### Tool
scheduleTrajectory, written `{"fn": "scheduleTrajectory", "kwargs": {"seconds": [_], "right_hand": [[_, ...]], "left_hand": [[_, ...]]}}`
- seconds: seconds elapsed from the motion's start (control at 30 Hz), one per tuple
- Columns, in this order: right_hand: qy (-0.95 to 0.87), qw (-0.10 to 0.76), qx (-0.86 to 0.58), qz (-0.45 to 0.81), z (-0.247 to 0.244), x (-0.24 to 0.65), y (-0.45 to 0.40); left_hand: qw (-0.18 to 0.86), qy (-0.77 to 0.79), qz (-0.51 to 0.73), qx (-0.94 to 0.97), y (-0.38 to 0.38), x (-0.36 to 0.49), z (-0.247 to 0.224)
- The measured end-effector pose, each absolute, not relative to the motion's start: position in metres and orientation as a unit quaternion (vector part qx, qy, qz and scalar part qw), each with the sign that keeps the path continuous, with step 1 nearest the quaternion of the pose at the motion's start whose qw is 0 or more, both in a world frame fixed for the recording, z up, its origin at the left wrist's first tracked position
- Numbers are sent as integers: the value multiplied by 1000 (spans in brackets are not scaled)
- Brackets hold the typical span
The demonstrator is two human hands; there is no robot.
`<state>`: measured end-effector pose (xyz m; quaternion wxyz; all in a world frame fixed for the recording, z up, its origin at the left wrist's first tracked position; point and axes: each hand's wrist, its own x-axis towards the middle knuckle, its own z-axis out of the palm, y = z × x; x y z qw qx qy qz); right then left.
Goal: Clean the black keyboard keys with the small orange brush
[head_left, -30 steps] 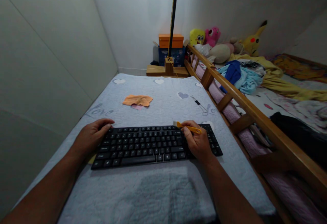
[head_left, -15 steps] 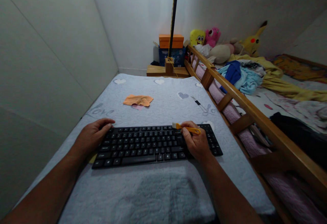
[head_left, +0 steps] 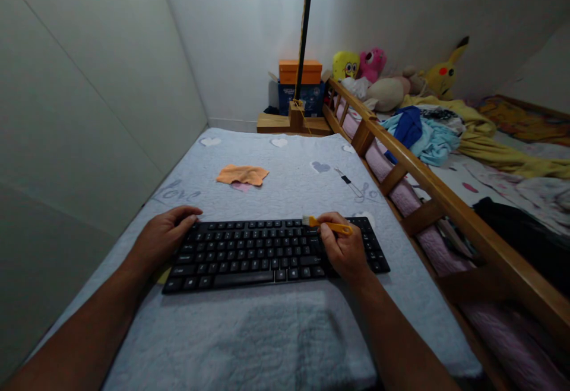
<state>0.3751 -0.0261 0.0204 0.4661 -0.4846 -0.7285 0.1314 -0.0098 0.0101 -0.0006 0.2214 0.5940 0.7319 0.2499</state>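
Note:
A black keyboard (head_left: 249,254) lies flat across the pale blue bedcover. At its left end is my left hand (head_left: 165,233), closed on the edge with the thumb near the top corner. My right hand (head_left: 342,245) pinches the handle of a small yellow brush (head_left: 338,227) between thumb and fingers, over the keyboard's right part. The brush's pale bristles point left and are at the top row of keys; whether they press on them I cannot tell. Some number-pad keys are hidden under this hand. A bit of something yellow (head_left: 164,276) shows beside the keyboard's lower left corner.
Beyond the keyboard lie an orange cloth (head_left: 243,174) and a thin wire tool with a black grip (head_left: 346,180). A wooden rail (head_left: 418,171) runs along the right, with clothes and plush toys behind it. A wall (head_left: 89,112) stands at the left.

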Motion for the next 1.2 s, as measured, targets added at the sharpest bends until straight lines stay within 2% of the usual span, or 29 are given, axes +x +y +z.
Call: {"fn": "scheduleTrajectory", "kwargs": {"seconds": [0.3, 0.53, 0.77, 1.0, 1.2], "right_hand": [[-743, 433, -488, 152, 19, 372, -25], [-728, 468, -483, 137, 20, 372, -25], [-742, 436, -482, 164, 20, 372, -26], [-721, 480, -472, 167, 21, 366, -30], [-743, 459, -462, 154, 17, 352, -27]], "left_hand": [[223, 735, 246, 592, 8, -7, 5], [226, 736, 250, 587, 8, -7, 5], [231, 730, 247, 594, 8, -9, 1], [223, 736, 237, 594, 9, -7, 4], [227, 736, 245, 589, 8, -8, 4]]}}
